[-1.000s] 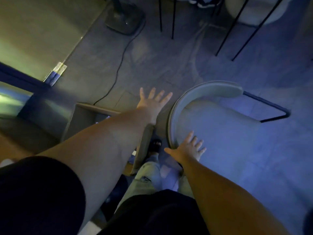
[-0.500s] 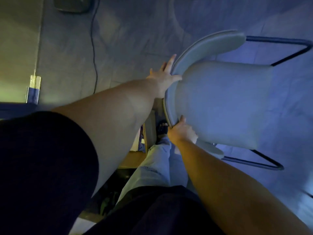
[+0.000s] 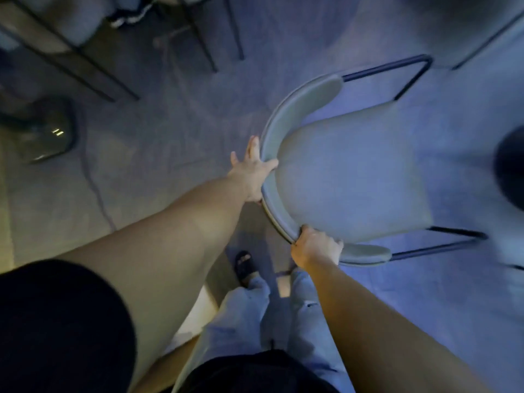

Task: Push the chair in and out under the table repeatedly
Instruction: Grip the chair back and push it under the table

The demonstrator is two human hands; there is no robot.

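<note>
A pale padded chair (image 3: 354, 177) with a curved backrest and dark metal tube legs stands on the floor in front of me, seen from above, its seat pointing right. My left hand (image 3: 251, 170) grips the middle of the curved backrest (image 3: 295, 109), thumb over the rim. My right hand (image 3: 316, 248) is closed around the near end of the same backrest. No tabletop shows over the chair; a dark rounded shape (image 3: 510, 171) sits at the right edge.
Thin dark legs of other furniture (image 3: 204, 43) cross the floor at the top, and more legs show at the top right. A dark fan base (image 3: 42, 131) with a cable (image 3: 93, 180) lies on the left. My feet and pale trousers (image 3: 249, 304) are just behind the chair.
Both hands went from hovering open over the chair to gripping its backrest. The view has swung, and the chair now sits lower and further right in it.
</note>
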